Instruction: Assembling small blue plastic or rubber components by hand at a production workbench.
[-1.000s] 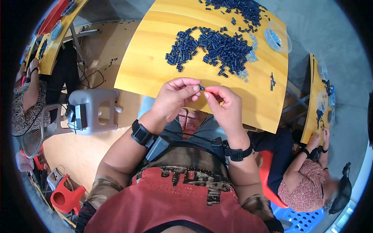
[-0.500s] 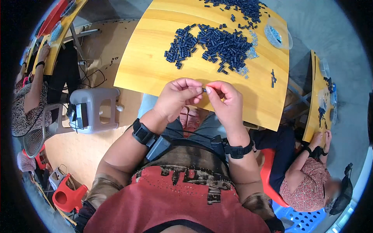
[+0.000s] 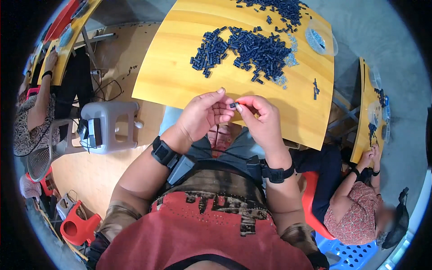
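Between the thumb and forefinger of my right hand (image 3: 261, 118) is a small black cylindrical part (image 3: 233, 105), pinched just over the near edge of the table. My left hand (image 3: 204, 113) is open, its thumb lifted away and its fingers loosely curled beside the part's left end; whether the fingertips touch it is hard to make out. Beyond my hands lies a large pile of similar black parts (image 3: 263, 54), with a smaller heap (image 3: 210, 49) at its left. Small silvery pieces (image 3: 291, 59) are scattered along the pile's right side.
The yellow wooden table (image 3: 157, 76) carries a clear plastic tub (image 3: 316, 41) of small bluish pieces at the far right. A few black parts (image 3: 316, 89) lie apart nearer the right edge. A grey stool (image 3: 108, 126) stands at left. Co-workers sit at tables on both sides.
My left thumb has lifted off the small black part and the left fingers have loosened. My right hand keeps its pinch, and more of the part now shows.
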`<control>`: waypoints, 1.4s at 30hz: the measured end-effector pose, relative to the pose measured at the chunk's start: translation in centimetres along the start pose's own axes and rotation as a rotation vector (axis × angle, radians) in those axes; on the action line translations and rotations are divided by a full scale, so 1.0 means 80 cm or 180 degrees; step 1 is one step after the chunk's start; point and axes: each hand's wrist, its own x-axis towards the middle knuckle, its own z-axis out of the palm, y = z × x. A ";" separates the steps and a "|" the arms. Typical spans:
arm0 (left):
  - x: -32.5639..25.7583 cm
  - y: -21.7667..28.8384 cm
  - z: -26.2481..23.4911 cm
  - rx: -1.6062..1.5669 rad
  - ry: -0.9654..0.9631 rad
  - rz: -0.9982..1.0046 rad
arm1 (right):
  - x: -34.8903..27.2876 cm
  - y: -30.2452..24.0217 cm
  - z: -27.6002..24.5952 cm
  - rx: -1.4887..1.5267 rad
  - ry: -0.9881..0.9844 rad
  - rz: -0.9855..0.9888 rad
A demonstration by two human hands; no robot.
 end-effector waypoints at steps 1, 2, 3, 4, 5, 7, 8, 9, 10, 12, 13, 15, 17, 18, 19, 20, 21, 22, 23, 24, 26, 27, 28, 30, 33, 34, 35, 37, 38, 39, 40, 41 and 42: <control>-0.001 0.001 0.000 -0.0078 -0.0006 -0.0097 | 0.000 -0.003 -0.002 0.0001 -0.0004 0.0000; -0.002 0.001 0.000 -0.0080 -0.0003 -0.0095 | 0.000 -0.006 -0.004 -0.0036 -0.0089 0.0037; -0.004 0.001 0.001 0.0005 -0.0018 -0.0087 | -0.001 -0.008 -0.005 -0.0073 -0.0174 0.0074; -0.005 0.001 0.001 0.0090 -0.0038 -0.0078 | -0.001 -0.007 -0.006 -0.0075 -0.0176 0.0072; -0.005 0.000 0.000 0.0088 -0.0038 -0.0075 | -0.002 -0.005 -0.007 -0.0122 -0.0204 0.0035; -0.005 -0.003 -0.002 0.0421 -0.0044 -0.0038 | -0.003 -0.005 -0.008 -0.0172 -0.0234 -0.0002; -0.006 -0.003 -0.001 0.0418 -0.0045 -0.0037 | -0.004 -0.005 -0.008 -0.0148 -0.0238 0.0016; -0.007 -0.002 0.002 0.0567 -0.0046 -0.0113 | -0.004 -0.006 -0.008 -0.0124 -0.0243 0.0033; -0.007 -0.002 0.003 0.0717 -0.0049 -0.0192 | -0.004 -0.005 -0.008 -0.0127 -0.0243 0.0035; -0.006 -0.004 -0.001 0.0724 -0.0119 -0.0198 | -0.005 -0.006 -0.008 -0.0112 -0.0247 -0.0030; -0.006 -0.005 -0.003 0.0733 -0.0180 -0.0202 | -0.005 -0.006 -0.008 -0.0111 -0.0251 -0.0030; -0.008 -0.005 -0.003 0.0695 -0.0168 -0.0200 | -0.005 -0.008 -0.007 -0.0167 -0.0240 -0.0140; -0.009 -0.005 -0.001 0.0660 -0.0164 -0.0200 | -0.008 -0.005 -0.005 -0.0038 -0.0113 -0.0130; -0.009 -0.005 0.001 0.0597 -0.0140 -0.0200 | -0.009 -0.004 -0.005 0.0092 0.0014 -0.0122; -0.010 -0.005 0.003 0.0535 -0.0113 -0.0193 | -0.009 -0.006 -0.006 0.0094 0.0013 -0.0132; -0.010 -0.005 0.003 0.0543 -0.0114 -0.0182 | -0.009 -0.008 -0.009 -0.0085 0.0010 -0.0150; -0.010 -0.007 0.001 0.0539 -0.0113 -0.0197 | -0.009 -0.010 -0.011 -0.0265 0.0009 -0.0171; -0.008 -0.008 -0.001 0.0524 -0.0135 -0.0211 | -0.009 -0.011 -0.011 -0.0287 0.0015 -0.0190; -0.007 -0.008 -0.001 0.0523 -0.0162 -0.0194 | -0.009 -0.011 -0.011 -0.0397 -0.0050 -0.0350; -0.006 -0.007 0.000 0.0466 -0.0223 -0.0207 | -0.008 -0.012 -0.010 -0.0510 -0.0115 -0.0512; -0.006 -0.008 0.001 0.0426 -0.0277 -0.0203 | -0.010 -0.023 -0.010 -0.0720 -0.0236 -0.0498; -0.006 -0.010 0.002 0.0448 -0.0239 -0.0187 | -0.012 -0.023 -0.009 -0.0899 -0.0203 -0.0636; -0.004 -0.009 0.004 0.0480 -0.0221 -0.0160 | -0.011 -0.022 -0.009 -0.1089 -0.0155 -0.0790; -0.004 -0.009 0.005 0.0461 -0.0233 -0.0126 | -0.010 -0.020 -0.007 -0.1197 -0.0110 -0.0897; -0.004 -0.008 -0.002 0.0571 -0.0099 -0.0199 | -0.008 -0.021 -0.005 -0.1305 -0.0185 -0.1029; -0.004 -0.008 -0.001 0.0567 -0.0110 -0.0190 | -0.007 -0.022 -0.005 -0.1316 -0.0185 -0.1037; -0.003 -0.007 -0.001 0.0615 -0.0099 -0.0180 | -0.006 -0.023 -0.005 -0.1382 -0.0225 -0.1051; -0.002 -0.006 -0.002 0.0654 -0.0085 -0.0166 | -0.005 -0.024 -0.005 -0.1449 -0.0273 -0.1067; -0.002 -0.006 -0.005 0.0731 -0.0113 -0.0163 | -0.004 -0.025 -0.004 -0.1469 -0.0325 -0.1038; -0.001 -0.006 -0.007 0.0807 -0.0140 -0.0161 | -0.004 -0.025 -0.003 -0.1488 -0.0378 -0.1006; 0.000 -0.006 -0.008 0.0801 -0.0138 -0.0154 | -0.003 -0.023 -0.002 -0.1490 -0.0386 -0.1011; 0.001 -0.005 -0.009 0.0868 -0.0177 -0.0171 | -0.003 -0.021 -0.002 -0.1469 -0.0464 -0.0957; 0.001 -0.005 -0.010 0.0935 -0.0216 -0.0187 | -0.002 -0.019 -0.001 -0.1447 -0.0543 -0.0902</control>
